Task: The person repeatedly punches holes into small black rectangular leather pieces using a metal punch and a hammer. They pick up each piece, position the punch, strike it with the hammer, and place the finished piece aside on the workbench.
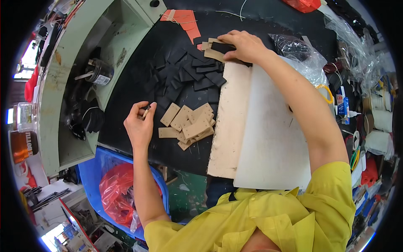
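My left hand (140, 126) is raised over the black table, thumb and fingertips pinched on a small narrow tan thing with a dark end (146, 111); its kind cannot be made out. At the far end of a pale board, my right hand (247, 47) has its thumb and fingers around a black rectangular piece (222, 47) among tan pieces (214, 54). A heap of flat black pieces (184, 71) spreads to the left of the board. Nearer to me lies a pile of tan rectangular pieces with small holes (195, 126).
The pale board (231, 122) and a whitish sheet (273, 138) lie before me. Orange-red scraps (184, 25) are at the far edge. A grey-green metal tray (50, 122) stands left, above a blue bin (90, 172) with a red bag. Clear plastic bags (310, 63) and yellow-handled scissors (326, 93) lie right.
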`<state>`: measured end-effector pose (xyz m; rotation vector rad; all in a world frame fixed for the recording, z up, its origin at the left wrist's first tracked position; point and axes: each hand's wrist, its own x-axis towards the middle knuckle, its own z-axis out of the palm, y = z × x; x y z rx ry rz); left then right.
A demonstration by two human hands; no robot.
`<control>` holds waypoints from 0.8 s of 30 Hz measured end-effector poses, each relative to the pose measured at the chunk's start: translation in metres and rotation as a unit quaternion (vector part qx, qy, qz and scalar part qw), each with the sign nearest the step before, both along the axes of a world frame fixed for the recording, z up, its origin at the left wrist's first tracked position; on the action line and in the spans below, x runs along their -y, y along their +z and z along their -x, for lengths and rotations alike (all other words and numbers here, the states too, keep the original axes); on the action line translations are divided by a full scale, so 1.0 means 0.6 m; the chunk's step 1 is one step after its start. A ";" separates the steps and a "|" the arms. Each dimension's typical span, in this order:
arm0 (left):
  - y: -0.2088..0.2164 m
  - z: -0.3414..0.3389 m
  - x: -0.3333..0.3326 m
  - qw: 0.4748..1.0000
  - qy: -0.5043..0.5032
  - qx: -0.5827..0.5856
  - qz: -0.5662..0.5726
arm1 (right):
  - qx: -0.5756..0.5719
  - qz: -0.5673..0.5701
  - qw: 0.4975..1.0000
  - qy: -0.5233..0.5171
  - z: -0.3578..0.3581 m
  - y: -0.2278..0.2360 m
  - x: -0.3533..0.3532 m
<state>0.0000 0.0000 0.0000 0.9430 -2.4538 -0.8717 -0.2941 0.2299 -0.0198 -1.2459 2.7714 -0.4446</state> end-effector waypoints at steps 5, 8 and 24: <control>-0.007 0.022 0.021 1.000 0.015 -0.012 -0.013 | -0.047 -0.013 0.996 -0.072 0.046 0.006 0.006; -0.013 0.017 0.037 1.000 0.008 0.000 -0.003 | -0.180 -0.008 0.983 -0.038 0.072 -0.009 0.012; -0.021 0.026 0.050 0.999 0.020 0.002 -0.035 | 0.147 0.118 0.981 -0.042 -0.018 0.009 0.116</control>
